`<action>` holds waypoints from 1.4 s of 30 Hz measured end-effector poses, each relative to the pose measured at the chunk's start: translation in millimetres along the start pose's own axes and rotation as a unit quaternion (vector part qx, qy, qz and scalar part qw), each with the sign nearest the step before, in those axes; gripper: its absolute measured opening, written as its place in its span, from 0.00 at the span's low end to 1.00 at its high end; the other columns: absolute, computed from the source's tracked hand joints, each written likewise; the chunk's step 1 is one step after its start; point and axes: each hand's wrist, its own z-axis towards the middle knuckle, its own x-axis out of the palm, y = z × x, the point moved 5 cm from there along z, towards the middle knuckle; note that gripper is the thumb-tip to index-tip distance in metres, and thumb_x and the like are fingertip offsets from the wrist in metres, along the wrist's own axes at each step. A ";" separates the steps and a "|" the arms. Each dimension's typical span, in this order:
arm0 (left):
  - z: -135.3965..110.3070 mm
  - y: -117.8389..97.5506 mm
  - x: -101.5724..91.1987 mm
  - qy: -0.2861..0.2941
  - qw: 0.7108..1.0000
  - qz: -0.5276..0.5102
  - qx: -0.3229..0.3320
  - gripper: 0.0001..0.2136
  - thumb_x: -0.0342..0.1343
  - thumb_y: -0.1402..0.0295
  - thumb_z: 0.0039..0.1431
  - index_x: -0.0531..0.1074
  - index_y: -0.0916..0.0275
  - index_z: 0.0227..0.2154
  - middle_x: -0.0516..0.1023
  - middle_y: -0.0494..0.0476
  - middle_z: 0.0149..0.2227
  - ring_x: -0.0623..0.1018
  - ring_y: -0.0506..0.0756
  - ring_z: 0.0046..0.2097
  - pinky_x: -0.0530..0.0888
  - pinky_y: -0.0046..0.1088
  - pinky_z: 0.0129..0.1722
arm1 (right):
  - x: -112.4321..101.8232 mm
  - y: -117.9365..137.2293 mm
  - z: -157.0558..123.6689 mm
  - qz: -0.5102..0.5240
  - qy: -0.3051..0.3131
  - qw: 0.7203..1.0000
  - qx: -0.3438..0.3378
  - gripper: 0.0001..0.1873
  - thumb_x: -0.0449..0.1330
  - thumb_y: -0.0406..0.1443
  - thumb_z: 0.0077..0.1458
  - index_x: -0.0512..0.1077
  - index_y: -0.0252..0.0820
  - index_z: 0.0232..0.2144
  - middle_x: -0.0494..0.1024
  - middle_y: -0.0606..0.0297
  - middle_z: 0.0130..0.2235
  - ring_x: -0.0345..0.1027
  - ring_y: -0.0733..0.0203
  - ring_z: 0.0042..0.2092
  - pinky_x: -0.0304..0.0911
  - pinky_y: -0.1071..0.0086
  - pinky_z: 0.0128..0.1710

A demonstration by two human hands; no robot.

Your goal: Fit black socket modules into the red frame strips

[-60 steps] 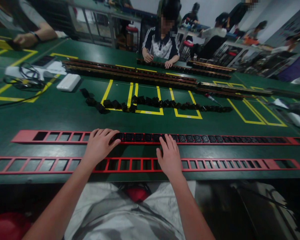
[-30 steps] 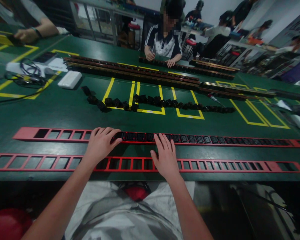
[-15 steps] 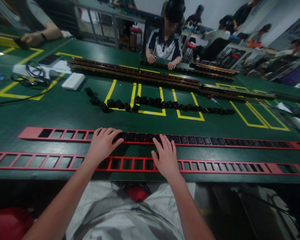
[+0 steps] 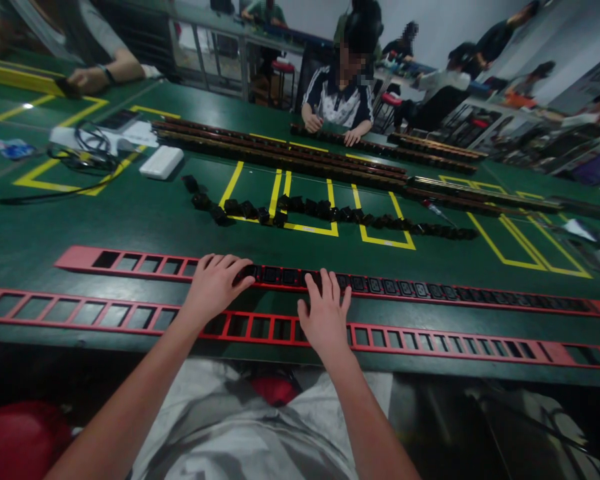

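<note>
Yellow tape (image 4: 231, 183) marks out rectangles on the green table (image 4: 130, 227). Toward the left lie a white box (image 4: 161, 163), a tangled black cable (image 4: 93, 157), a flat dark device (image 4: 121, 119) touching white paper (image 4: 139, 133), and, farther out, a blue-and-clear packet (image 4: 14, 149). Long dark bars (image 4: 280, 152) run across the middle; a red-handled screwdriver (image 4: 427, 204) rests near them. Opposite sits a co-worker in a navy-and-white shirt (image 4: 337, 103), hands at another bar. At upper left, a wristbanded forearm (image 4: 124, 69) rests on the table. Behind stands a red-topped stool (image 4: 283, 68).
</note>
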 end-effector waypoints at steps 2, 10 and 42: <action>0.2 0.4 0.7 0.002 1.000 0.000 -0.003 0.15 0.54 0.56 0.67 0.75 0.55 0.52 0.80 0.58 0.48 0.76 0.63 0.50 0.64 0.48 0.56 | -0.3 1.0 0.2 -0.005 0.003 1.000 0.000 0.30 0.55 0.37 0.64 0.62 0.43 0.67 0.54 0.49 0.72 0.43 0.40 0.73 0.37 0.33 0.69; -0.3 -0.9 -0.5 0.002 1.000 -0.003 -0.004 0.16 0.53 0.56 0.67 0.75 0.55 0.52 0.80 0.59 0.48 0.76 0.64 0.50 0.64 0.48 0.56 | -3.1 8.8 -4.2 0.014 0.018 0.998 -0.066 0.30 0.49 0.35 0.67 0.58 0.42 0.69 0.55 0.55 0.72 0.44 0.50 0.74 0.35 0.39 0.71; -0.2 -1.7 -1.3 0.004 1.000 0.004 -0.001 0.15 0.52 0.56 0.68 0.75 0.55 0.52 0.80 0.59 0.49 0.76 0.63 0.50 0.63 0.47 0.57 | -11.6 11.3 -2.4 0.026 0.024 0.996 -0.083 0.30 0.52 0.36 0.67 0.58 0.50 0.69 0.58 0.56 0.71 0.47 0.50 0.72 0.41 0.42 0.70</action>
